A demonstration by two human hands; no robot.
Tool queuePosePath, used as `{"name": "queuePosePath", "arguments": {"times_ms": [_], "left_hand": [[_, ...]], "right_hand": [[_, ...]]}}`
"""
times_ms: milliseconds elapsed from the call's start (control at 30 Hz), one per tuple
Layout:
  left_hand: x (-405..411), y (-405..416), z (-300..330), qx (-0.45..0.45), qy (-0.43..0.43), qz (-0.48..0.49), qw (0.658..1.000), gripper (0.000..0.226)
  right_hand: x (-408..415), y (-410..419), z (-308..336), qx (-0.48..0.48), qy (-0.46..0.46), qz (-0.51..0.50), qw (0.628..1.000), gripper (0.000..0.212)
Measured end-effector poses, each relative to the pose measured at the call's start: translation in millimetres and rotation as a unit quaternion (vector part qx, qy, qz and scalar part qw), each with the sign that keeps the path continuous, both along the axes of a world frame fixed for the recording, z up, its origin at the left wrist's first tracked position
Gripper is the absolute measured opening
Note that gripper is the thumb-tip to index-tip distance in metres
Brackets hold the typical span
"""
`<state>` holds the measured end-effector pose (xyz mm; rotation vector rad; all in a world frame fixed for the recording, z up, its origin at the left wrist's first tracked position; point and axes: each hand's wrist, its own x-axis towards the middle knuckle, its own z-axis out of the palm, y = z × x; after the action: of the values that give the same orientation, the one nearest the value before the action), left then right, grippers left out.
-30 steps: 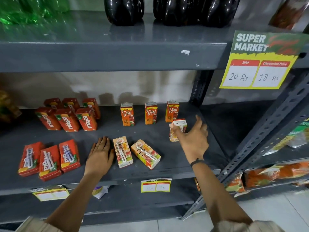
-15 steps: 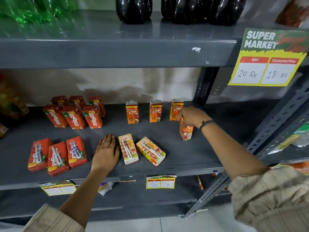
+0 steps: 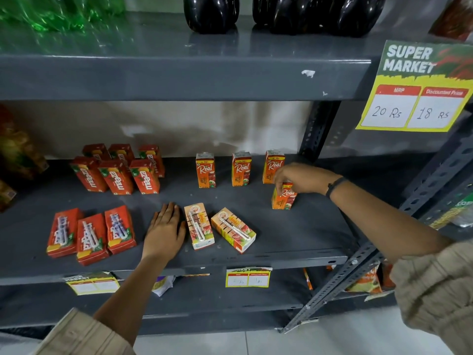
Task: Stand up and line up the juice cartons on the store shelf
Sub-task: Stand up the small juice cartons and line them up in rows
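Observation:
On the grey middle shelf (image 3: pixel 294 242), three orange Real cartons (image 3: pixel 242 169) stand in a row at the back. My right hand (image 3: pixel 298 178) grips the top of a fourth Real carton (image 3: pixel 282 198), upright in front of the rightmost one. Two Real cartons (image 3: pixel 198 225) lie flat, straws up, near the front edge. My left hand (image 3: pixel 165 230) rests flat on the shelf, fingers apart, touching the left lying carton. Red Maaza cartons (image 3: pixel 117 175) stand at the back left; three more Maaza cartons (image 3: pixel 90 233) lie flat at the front left.
The upper shelf (image 3: pixel 179 75) carries dark bottles (image 3: pixel 211 14) and green bottles (image 3: pixel 51 11). A yellow price card (image 3: pixel 414 108) hangs at the right. A perforated steel upright (image 3: pixel 399 226) slants along the right side. Snack packets (image 3: pixel 366 280) fill lower shelves.
My right hand turned the carton upright, label forward, and set it on the shelf in front of the rightmost standing carton. My left hand stayed flat on the shelf.

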<state>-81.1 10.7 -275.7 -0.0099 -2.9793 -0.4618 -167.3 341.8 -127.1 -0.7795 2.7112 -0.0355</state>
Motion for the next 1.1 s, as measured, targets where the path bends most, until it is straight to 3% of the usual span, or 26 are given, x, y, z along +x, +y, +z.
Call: {"name": "queuePosePath", "arguments": {"times_ms": [67,133,233,367,533,633,767,833,900,1000,1100], "left_hand": [[-0.2,0.0,0.1,0.001,-0.001,0.0,1.0,0.053],[-0.6,0.3,0.1,0.001,-0.001,0.0,1.0,0.053],[-0.1,-0.1,-0.5,0.0,-0.004,0.001,1.0,0.053],[0.5,0.1,-0.3,0.005,-0.006,0.0,1.0,0.054],[0.7,-0.3,0.2,0.006,0.0,0.001,1.0,0.053],[-0.1,-0.5,-0.5,0.006,-0.003,0.001,1.0,0.054],[-0.4,-1.2,-1.1,0.008,0.005,0.0,1.0,0.053],[-0.2,-0.7,-1.6,0.006,0.006,0.0,1.0,0.053],[-0.8,-0.8,-1.6,0.004,0.005,0.0,1.0,0.053],[-0.6,-0.9,-1.1,0.005,0.006,-0.001,1.0,0.053],[0.1,-0.8,-1.2,0.005,0.008,-0.001,1.0,0.052]], "right_hand": [[6.8,-3.7,5.3,-0.004,0.034,0.024,0.999,0.037],[19.3,-15.1,5.7,0.004,0.13,0.091,0.987,0.044],[43.8,-42.9,-17.2,0.028,0.262,0.282,0.923,0.051],[62.0,-63.2,-56.4,0.087,0.23,0.433,0.867,0.052],[59.2,-66.2,-77.4,0.078,0.277,0.479,0.829,0.032],[59.6,-68.2,-71.8,-0.009,0.262,0.4,0.878,0.045],[58.9,-78.1,-48.7,-0.133,0.236,0.052,0.961,0.065],[55.5,-85.4,-38.4,-0.173,0.232,-0.112,0.951,0.067],[52.8,-90.6,-36.3,-0.167,0.23,-0.195,0.939,0.06],[53.1,-95.2,-44.1,-0.119,0.198,-0.235,0.944,0.057],[51.3,-97.6,-40.5,-0.114,0.171,-0.246,0.947,0.07]]}}
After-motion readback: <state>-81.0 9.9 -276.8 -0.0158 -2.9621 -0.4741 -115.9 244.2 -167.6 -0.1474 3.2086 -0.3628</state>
